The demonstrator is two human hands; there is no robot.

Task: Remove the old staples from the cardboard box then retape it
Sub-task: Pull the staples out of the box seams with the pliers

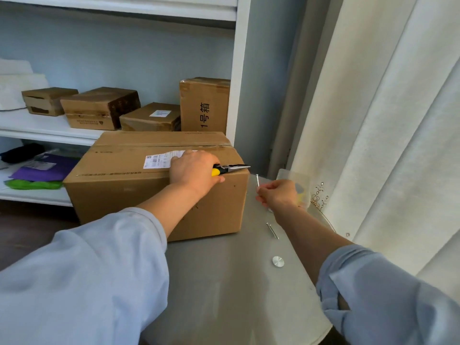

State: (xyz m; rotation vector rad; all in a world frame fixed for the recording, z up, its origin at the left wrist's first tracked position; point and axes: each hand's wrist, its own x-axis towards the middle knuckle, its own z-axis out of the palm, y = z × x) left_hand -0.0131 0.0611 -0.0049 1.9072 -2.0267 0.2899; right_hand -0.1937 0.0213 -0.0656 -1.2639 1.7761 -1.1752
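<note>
While pliers (230,168) rest on box (139,185), nails (272,231) beside.

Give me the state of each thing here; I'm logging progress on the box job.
Box: closed, top seam taped, on the table.
Pliers: in the left hand, tips over the box's right edge.
Nail: upright, pinched by the right hand.
Loose nails: lying on the table.

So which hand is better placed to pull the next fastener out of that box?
The left hand, probably: it grips the yellow-handled pliers on the cardboard box, tips at its right edge. The right hand is off the box, pinching a nail.
</note>
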